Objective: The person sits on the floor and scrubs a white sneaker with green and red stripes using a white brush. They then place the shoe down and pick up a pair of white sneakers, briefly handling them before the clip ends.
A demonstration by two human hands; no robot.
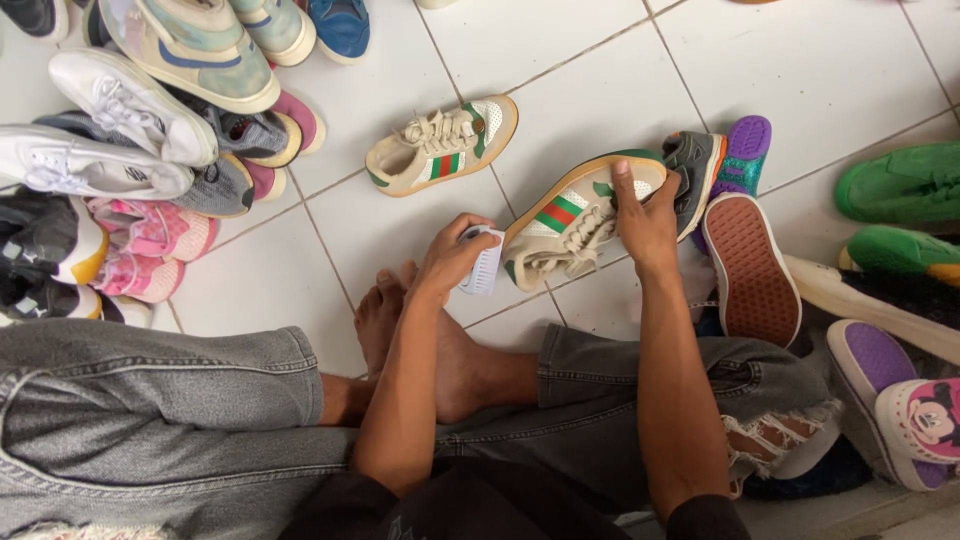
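My right hand (645, 222) grips a cream sneaker with green and red stripes (570, 215) by its heel end, holding it tilted above the floor, laces toward me. My left hand (452, 255) is shut on a small white brush (484, 262), its bristles near the sneaker's toe. The matching cream sneaker (442, 145) lies on the white tiled floor (590, 90) just beyond. I sit cross-legged in grey jeans with bare feet (400, 320) below my hands.
A heap of sneakers, white, grey and pink, fills the left side (130, 150). On the right lie a grey and purple shoe (720, 160), a sole-up shoe (750, 270), green shoes (900, 185) and a purple cartoon shoe (900, 400).
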